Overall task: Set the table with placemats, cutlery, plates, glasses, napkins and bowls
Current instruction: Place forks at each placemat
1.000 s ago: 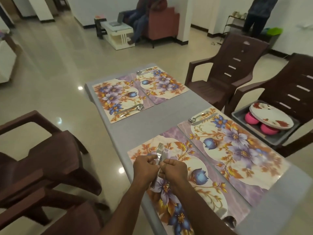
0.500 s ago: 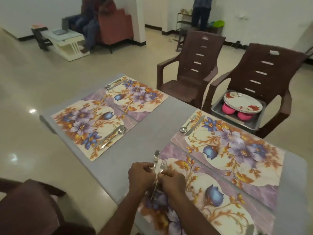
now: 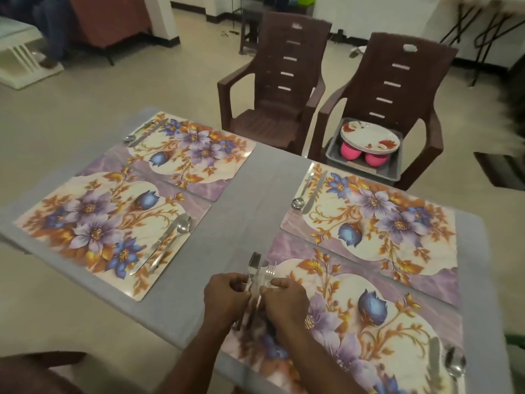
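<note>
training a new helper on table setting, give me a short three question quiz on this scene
1. True or false: the stack of white floral plates already sits on the grey table.
2. What do the left hand and right hand hold? A) silver metal forks B) glasses C) napkins
3. Fill in: the pink bowls lie in a grey tray on a brown plastic ____.

Key: 1 false, they are on the chair; 2 A; 3 chair.
</note>
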